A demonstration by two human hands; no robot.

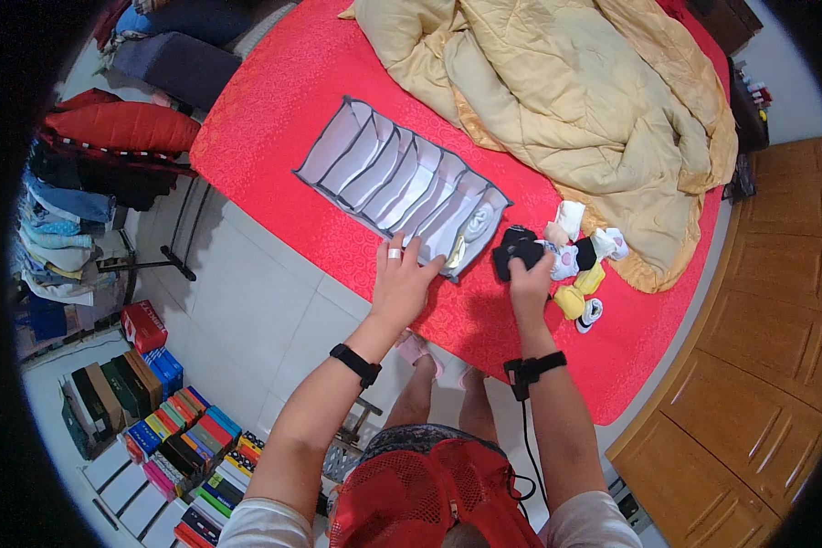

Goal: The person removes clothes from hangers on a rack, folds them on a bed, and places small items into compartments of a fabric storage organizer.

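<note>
Grey-edged, white fabric box (pixel 405 187) lay aslant on the red bed (pixel 256 183), dividers (pixel 361 157) wavy, left hand (pixel 404 285) at its near edge, fingers apart, right hand (pixel 531 279) with fingers clamped on a bunched black sock (pixel 510 258).

The bed (pixel 630 365) carries a red sheet (pixel 274 155). Directly on it lie a yellow quilt (pixel 566 91), a compartment box (pixel 372 146) and some small rolled socks (pixel 566 262).

Even light brightens the red bedspread (pixel 274 110); a soft shadow (pixel 477 327) dims its near edge; right of it, cabinet doors (pixel 760 315) bow (fisheye distortion).
</note>
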